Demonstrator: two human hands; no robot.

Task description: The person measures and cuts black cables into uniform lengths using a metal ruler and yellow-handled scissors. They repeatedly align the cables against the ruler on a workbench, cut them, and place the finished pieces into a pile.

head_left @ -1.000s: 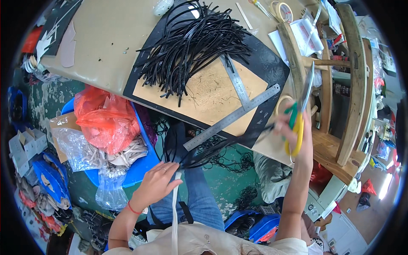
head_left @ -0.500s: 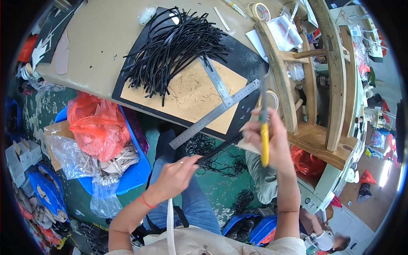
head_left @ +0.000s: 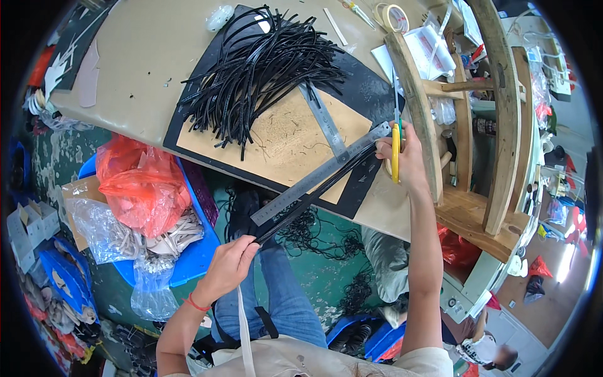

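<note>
A thin bundle of black cords is stretched between my hands, alongside a long steel ruler. My left hand is closed round its near end, just off the table's front edge. At the far end, my right hand holds yellow-handled scissors with the blades pointing away, while its fingers pinch the cords. A second steel ruler meets the long one at an angle on a tan board. Beyond it lies a large heap of cut black cords.
Wooden frame bars rise right of my right hand. Tape rolls and papers lie at the back right. On the floor at left stands a blue tub holding a red plastic bag; tangled black cord lies under the table edge.
My hands have moved apart, the left toward me and the right away, drawing the cords out along the ruler. The scissors have moved forward with my right hand.
</note>
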